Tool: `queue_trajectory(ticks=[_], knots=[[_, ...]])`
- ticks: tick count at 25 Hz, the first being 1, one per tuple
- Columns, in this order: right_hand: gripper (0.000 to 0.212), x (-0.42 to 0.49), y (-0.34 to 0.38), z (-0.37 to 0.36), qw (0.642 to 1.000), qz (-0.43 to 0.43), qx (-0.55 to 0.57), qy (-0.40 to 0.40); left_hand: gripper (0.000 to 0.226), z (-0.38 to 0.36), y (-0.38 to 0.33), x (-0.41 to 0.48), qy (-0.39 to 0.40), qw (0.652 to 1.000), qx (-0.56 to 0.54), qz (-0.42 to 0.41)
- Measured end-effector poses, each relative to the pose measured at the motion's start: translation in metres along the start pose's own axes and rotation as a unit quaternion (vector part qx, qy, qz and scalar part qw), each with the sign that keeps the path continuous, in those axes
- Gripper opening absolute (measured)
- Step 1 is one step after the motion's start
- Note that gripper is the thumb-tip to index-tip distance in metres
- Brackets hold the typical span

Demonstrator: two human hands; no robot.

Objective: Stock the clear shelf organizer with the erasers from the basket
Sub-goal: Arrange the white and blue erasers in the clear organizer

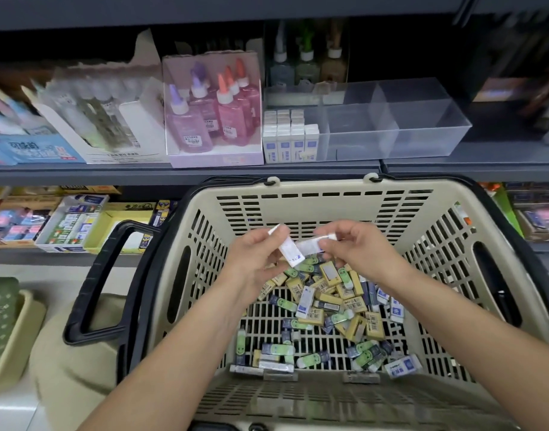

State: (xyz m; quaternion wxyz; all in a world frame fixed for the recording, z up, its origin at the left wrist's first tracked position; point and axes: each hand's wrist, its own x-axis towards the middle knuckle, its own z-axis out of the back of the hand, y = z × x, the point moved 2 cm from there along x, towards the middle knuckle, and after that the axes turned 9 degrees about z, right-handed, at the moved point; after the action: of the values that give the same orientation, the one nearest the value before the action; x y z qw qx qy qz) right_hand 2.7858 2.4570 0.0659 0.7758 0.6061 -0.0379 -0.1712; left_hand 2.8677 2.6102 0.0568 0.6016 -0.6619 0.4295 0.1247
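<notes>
The left hand (260, 253) pinches a white eraser (290, 253) between thumb and fingertips, and the right hand (357, 244) pinches a second white eraser (310, 246); the two erasers meet end to end above the basket (323, 188). Below them a loose pile of erasers (323, 300), yellow, green and white, lies on the basket floor. On the shelf behind, the clear organizer (391, 129) holds upright white erasers (290, 138) in its left front compartment, just beside a box of glitter glue bottles (211, 119)

Clear organizer (422, 136) on grey shelf (500, 152)
</notes>
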Motion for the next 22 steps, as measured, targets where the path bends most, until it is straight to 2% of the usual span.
queue_trajectory(ticks=[3,5,10,13,17,22], knots=[[0.02,-0.001,0.003,0.0,1.0,0.013,0.006,-0.005,0.018,-0.006,0.005,0.001,0.02,0.995,-0.064,0.08],[0.019,-0.001,0.004,0.001,1.0,0.019,0.011,-0.008,0.022,-0.01,0.006,0.001,0.014,0.992,-0.06,0.11],[0.019,-0.002,0.006,0.001,0.999,0.026,0.033,-0.007,0.025,-0.009,0.002,0.002,0.017,0.999,0.016,0.046],[0.021,-0.002,0.006,0.001,0.999,0.025,0.031,0.008,0.037,-0.011,0.005,0.002,0.055,0.996,0.028,0.069],[0.02,-0.003,0.006,0.001,0.998,0.008,0.038,0.04,0.04,-0.01,0.008,0.002,0.104,0.989,0.025,0.103],[0.019,-0.003,0.008,-0.006,0.998,0.032,0.004,0.057,0.024,-0.014,0.015,0.0,0.156,0.979,0.04,0.125]])
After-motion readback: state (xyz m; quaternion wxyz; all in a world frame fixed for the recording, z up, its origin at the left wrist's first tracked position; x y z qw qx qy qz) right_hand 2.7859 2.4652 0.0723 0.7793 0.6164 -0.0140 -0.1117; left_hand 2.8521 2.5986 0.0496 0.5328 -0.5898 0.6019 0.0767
